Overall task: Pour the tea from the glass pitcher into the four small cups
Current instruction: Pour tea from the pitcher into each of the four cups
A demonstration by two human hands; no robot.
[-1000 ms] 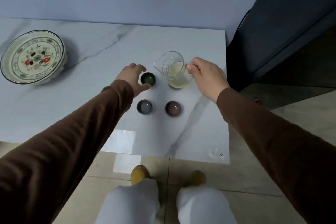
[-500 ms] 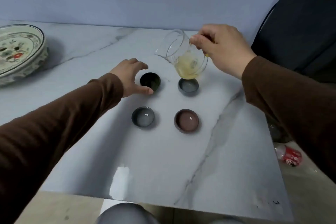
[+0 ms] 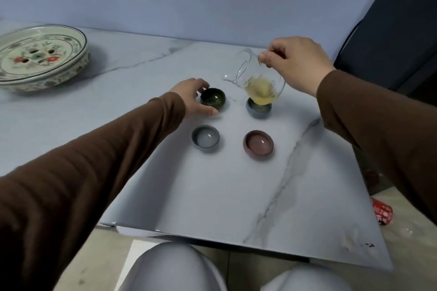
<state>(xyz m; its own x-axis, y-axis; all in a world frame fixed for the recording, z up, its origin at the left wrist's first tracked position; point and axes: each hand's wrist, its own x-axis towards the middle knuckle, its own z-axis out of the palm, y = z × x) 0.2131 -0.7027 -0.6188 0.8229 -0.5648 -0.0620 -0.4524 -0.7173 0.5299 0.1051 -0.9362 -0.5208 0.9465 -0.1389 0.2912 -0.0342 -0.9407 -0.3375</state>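
My right hand (image 3: 299, 65) holds the glass pitcher (image 3: 256, 78) by its handle, lifted off the marble table (image 3: 236, 196) and tilted with its spout to the left. Pale yellow tea sits in its bottom. The pitcher hangs over a grey-blue cup (image 3: 259, 110), partly hiding it. My left hand (image 3: 192, 97) cups the side of a dark green cup (image 3: 213, 97), thumb and fingers touching it. Nearer me stand a light grey cup (image 3: 205, 137) and a maroon cup (image 3: 258, 144). The four cups form a square.
A large painted ceramic dish (image 3: 40, 56) stands at the table's far left. A dark chair or cabinet (image 3: 392, 30) lies beyond the right edge. A red can (image 3: 383, 214) lies on the floor at right. My knees (image 3: 175, 267) are below the near edge.
My right hand lifted the pitcher off the table and tilted it over the grey-blue cup. The view moved closer to the table. My left hand stayed at the green cup.
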